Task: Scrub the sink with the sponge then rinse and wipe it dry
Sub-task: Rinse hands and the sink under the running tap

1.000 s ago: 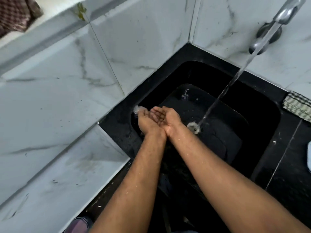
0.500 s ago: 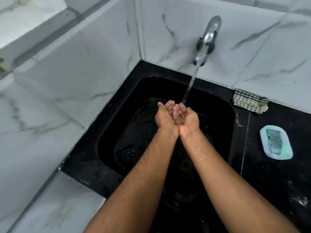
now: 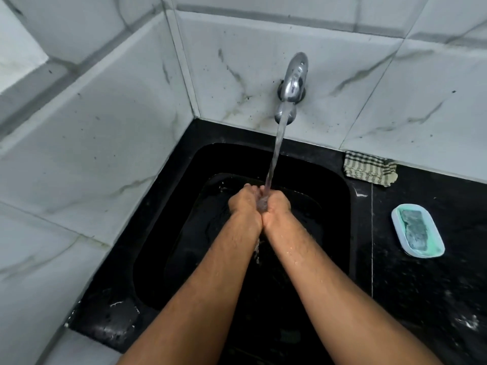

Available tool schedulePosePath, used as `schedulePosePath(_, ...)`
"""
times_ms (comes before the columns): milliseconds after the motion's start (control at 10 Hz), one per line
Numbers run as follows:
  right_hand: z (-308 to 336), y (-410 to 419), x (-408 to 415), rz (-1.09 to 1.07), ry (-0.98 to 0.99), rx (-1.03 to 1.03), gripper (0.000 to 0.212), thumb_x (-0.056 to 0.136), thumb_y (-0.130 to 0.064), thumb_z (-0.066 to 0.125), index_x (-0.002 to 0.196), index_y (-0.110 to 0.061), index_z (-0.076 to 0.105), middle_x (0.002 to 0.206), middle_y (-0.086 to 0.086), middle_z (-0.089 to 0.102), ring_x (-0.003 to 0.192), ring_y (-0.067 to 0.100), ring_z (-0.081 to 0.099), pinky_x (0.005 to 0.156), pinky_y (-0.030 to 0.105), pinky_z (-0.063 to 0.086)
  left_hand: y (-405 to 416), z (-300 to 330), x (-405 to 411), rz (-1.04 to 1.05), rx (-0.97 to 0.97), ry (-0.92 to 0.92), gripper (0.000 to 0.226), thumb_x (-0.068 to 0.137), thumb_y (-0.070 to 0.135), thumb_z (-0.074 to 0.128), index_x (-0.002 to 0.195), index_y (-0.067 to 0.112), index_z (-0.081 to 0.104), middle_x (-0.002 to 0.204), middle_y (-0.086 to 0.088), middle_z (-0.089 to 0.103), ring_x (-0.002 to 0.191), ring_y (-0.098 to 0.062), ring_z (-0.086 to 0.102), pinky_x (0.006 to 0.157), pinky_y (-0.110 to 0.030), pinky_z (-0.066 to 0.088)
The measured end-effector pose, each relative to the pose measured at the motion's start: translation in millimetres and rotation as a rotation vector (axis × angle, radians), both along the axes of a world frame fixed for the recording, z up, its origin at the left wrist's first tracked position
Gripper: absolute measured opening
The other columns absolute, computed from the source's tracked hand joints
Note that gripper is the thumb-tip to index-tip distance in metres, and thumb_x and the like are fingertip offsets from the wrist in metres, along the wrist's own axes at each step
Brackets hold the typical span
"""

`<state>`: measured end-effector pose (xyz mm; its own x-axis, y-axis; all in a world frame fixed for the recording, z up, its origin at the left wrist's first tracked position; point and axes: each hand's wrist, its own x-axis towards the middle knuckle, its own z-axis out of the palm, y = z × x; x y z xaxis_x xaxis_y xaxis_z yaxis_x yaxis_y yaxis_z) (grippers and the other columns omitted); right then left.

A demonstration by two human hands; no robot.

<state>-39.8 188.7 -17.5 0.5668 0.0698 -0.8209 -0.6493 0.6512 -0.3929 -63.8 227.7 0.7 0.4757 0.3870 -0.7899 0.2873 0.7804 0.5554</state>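
Sink (image 3: 350,233): glossy black rectangular basin

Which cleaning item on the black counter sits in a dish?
The green sponge, lying in the pale blue oval dish; the checked folded cloth lies bare by the wall.

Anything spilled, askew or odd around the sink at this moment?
Nothing stands out. The tap runs into both cupped hands, left hand and right hand, over the sink. The sponge sits in its dish, and the checked cloth lies folded by the wall.
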Motion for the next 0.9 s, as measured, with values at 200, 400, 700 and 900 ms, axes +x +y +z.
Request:
schedulePosePath(200, 27.3, 14.5, 42.0, 0.062, -0.093, -0.055, 0.022, 0.098, -0.017, 0.035, 0.082, -0.009, 0.049, 0.071, 0.012, 0.051, 0.060, 0.026, 0.055, 0.052, 0.031, 0.053, 11.5, 42.9, 36.6, -0.024, -0.011, -0.044, 0.055, 0.098, 0.049, 0.043, 0.093, -0.005, 0.052, 0.090, -0.017, 0.054, 0.078, -0.029, 0.057, 0.071, -0.030, 0.052)
schedulePosePath(400, 62.7, -56.8, 58.6, -0.094, -0.220, 0.010, 0.038, 0.101, -0.019, 0.037, 0.084, -0.001, 0.066, 0.076, 0.014, 0.069, 0.072, 0.027, 0.070, 0.088, 0.041, 0.058, -51.4, 69.4, 60.4, -0.060, -0.040, -0.278, 0.048, 0.109, 0.041, 0.023, 0.077, 0.013, 0.046, 0.076, -0.004, 0.048, 0.058, -0.009, 0.055, 0.054, -0.018, 0.048)
schedulePosePath(700, 6.9, -57.8, 18.1, 0.025, -0.071, -0.051, 0.040, 0.102, -0.024, 0.041, 0.078, -0.002, 0.063, 0.072, 0.013, 0.063, 0.059, 0.020, 0.060, 0.067, 0.030, 0.058, -48.0, 9.6, 25.8, 0.171, -0.234, -0.172, 0.058, 0.107, 0.046, 0.023, 0.112, 0.001, 0.059, 0.108, -0.020, 0.063, 0.104, -0.033, 0.062, 0.099, -0.042, 0.048)
schedulePosePath(900, 28.4, -36.8, 15.8, -0.010, -0.108, 0.073, 0.037, 0.103, -0.015, 0.040, 0.075, -0.005, 0.062, 0.061, 0.008, 0.065, 0.054, 0.017, 0.060, 0.057, 0.029, 0.054, -26.1, 15.3, 25.1, 0.213, -0.271, -0.275, 0.058, 0.108, 0.043, 0.027, 0.106, -0.001, 0.066, 0.089, -0.015, 0.069, 0.070, -0.023, 0.071, 0.058, -0.027, 0.057)
